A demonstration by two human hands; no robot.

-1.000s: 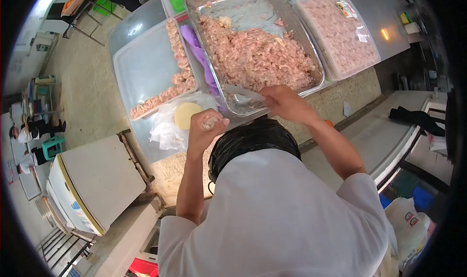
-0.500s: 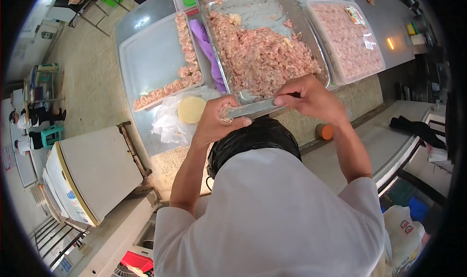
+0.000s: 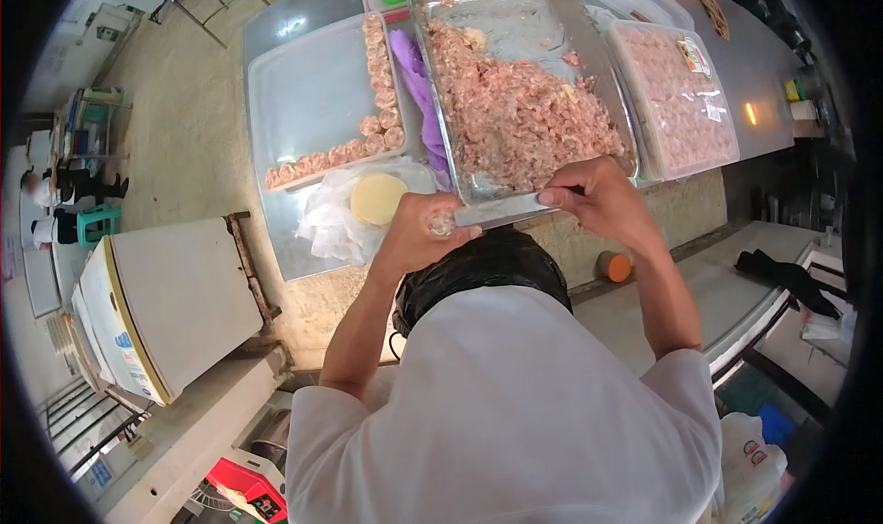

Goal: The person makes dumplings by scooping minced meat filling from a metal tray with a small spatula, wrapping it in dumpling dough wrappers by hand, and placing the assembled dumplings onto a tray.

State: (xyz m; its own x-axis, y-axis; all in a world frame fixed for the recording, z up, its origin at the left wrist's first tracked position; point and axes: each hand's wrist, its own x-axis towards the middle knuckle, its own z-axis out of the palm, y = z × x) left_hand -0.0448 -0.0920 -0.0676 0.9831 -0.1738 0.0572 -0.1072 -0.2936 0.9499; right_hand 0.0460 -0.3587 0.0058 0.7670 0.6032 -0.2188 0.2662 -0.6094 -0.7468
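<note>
My left hand (image 3: 416, 233) is curled round a small dumpling (image 3: 441, 222) with meat showing at its top. In my right hand (image 3: 602, 202) is a flat metal spatula (image 3: 501, 210), its blade reaching across to the dumpling. Beyond both hands lies a metal tray (image 3: 631, 110) with a heap of minced meat (image 3: 524, 110). To the left, a clear plastic tray (image 3: 308, 87) holds dumplings along its right and near edges. A stack of round pale wrappers (image 3: 378, 199) rests on a white plastic bag (image 3: 324, 213) beside my left hand.
A lidded box of packed dumplings (image 3: 676, 101) stands right of the metal tray. Purple cloth (image 3: 418, 87) lies between the trays. An orange-ended cylinder (image 3: 614, 266) sits below the table's right part. At the far left are a white fridge (image 3: 175, 303) and people in the background.
The spatula has come from the metal tray's near end to the dumpling in my left hand. My right hand has moved slightly to the right, and the view has shifted.
</note>
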